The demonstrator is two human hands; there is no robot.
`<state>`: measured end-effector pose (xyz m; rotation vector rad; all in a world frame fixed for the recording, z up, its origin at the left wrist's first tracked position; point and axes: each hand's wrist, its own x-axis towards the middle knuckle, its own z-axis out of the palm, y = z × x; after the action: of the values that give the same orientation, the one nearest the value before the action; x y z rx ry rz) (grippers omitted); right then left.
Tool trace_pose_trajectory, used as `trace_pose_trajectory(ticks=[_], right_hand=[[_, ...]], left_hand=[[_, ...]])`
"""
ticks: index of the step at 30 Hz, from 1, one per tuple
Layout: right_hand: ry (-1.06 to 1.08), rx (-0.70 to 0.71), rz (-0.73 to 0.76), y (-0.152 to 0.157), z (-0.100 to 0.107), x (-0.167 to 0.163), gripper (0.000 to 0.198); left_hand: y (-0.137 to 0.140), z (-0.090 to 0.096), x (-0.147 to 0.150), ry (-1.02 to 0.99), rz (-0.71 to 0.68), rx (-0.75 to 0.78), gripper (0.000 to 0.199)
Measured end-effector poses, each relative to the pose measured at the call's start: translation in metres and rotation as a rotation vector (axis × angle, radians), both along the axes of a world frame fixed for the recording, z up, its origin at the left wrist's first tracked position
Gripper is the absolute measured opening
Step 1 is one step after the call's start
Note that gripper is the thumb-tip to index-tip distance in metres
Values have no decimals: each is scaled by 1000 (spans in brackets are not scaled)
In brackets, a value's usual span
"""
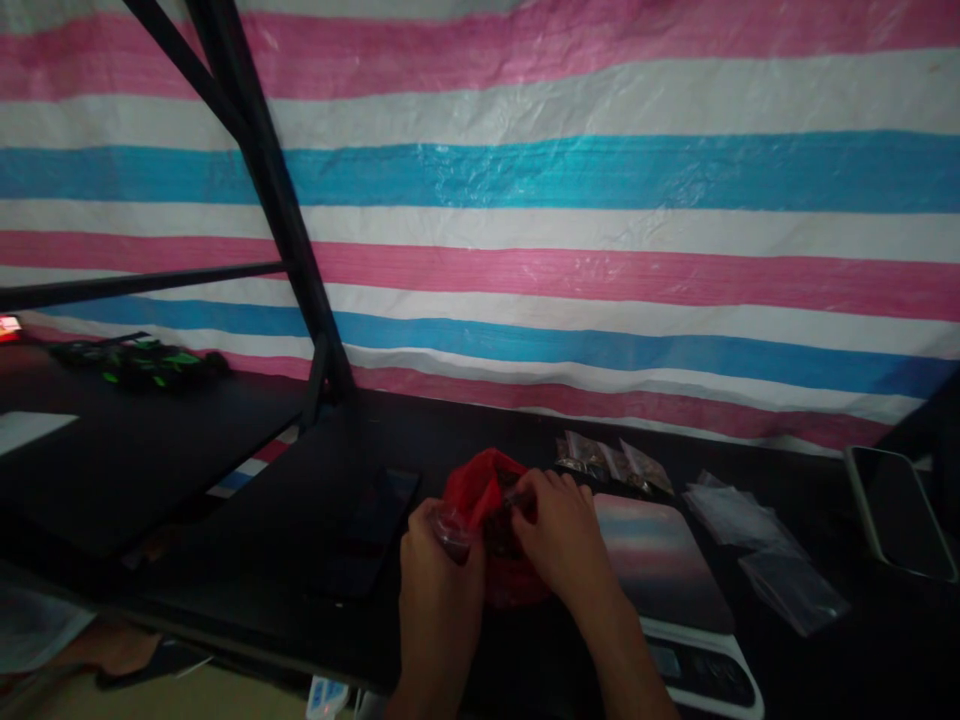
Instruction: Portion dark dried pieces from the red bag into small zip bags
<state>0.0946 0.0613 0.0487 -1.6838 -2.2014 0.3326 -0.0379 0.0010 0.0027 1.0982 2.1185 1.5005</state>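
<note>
A red plastic bag (484, 470) stands with its mouth open on the black table, dark contents partly showing inside. My left hand (439, 590) is at its left side, closed around a small clear plastic bag (451, 530) that seems to hold something dark. My right hand (559, 530) reaches over the red bag's mouth from the right. Its thumb and fingers are pinched together, and what lies between them is too dark to name. Just right of this hand is a flat kitchen scale (656, 560) with a shiny plate and a small display.
Several filled small bags (615, 465) lie behind the scale. Flat clear bags (750, 520) and a phone (904, 515) are to the right. A dark flat device (371, 535) lies left of my hands. A black metal frame (274, 200) and a green-black toy car (142, 362) are farther left.
</note>
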Motion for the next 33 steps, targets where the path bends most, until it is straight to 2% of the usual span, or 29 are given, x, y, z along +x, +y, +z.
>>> trace_pose_trajectory(ticks=[3, 6, 11, 17, 27, 33], right_hand=[[-34, 32, -55, 2, -5, -10, 14], [-37, 30, -66, 3, -5, -14, 16], [33, -2, 9, 3, -5, -19, 16], [163, -64, 116, 0, -5, -19, 14], [291, -246, 149, 0, 1, 6, 8], [37, -122, 99, -3, 12, 23, 12]], left_hand=[[0, 3, -6, -68, 14, -37, 36], [2, 3, -8, -180, 18, 14, 38], [10, -2, -10, -458, -2, 181, 44], [13, -3, -14, -558, 18, 214, 50], [12, 7, -10, -536, 52, 260, 43], [2, 8, -1, -388, 73, 271, 41]])
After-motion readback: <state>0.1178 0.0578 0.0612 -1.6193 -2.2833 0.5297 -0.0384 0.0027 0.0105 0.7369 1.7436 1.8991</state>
